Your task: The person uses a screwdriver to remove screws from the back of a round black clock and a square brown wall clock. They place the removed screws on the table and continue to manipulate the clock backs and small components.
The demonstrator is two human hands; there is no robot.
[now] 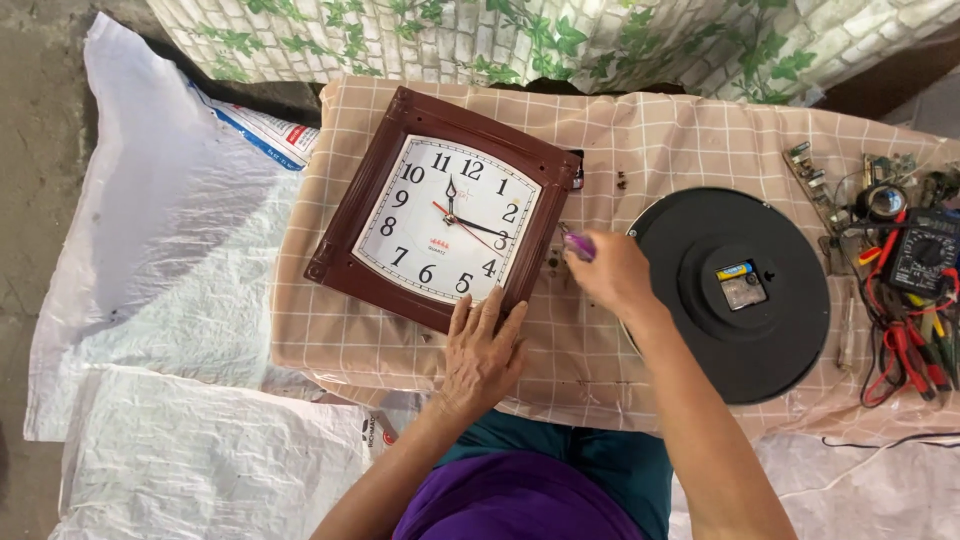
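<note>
A square wall clock (445, 210) with a brown frame and white dial lies face up on the checked cloth (640, 140). My left hand (482, 352) rests flat on the clock's near corner, fingers spread. My right hand (610, 272) is closed around a small tool with a purple handle (578, 245), held just right of the clock's frame. A round black clock (735, 290) lies face down to the right, its movement and a battery (738, 272) showing; my right forearm crosses its left edge.
At the right edge lie a multimeter (925, 250) with red leads, small circuit boards (815, 185) and a roll of tape (883, 202). White woven sacks (170, 300) cover the floor to the left. A leaf-patterned brick wall covering (560, 40) runs behind.
</note>
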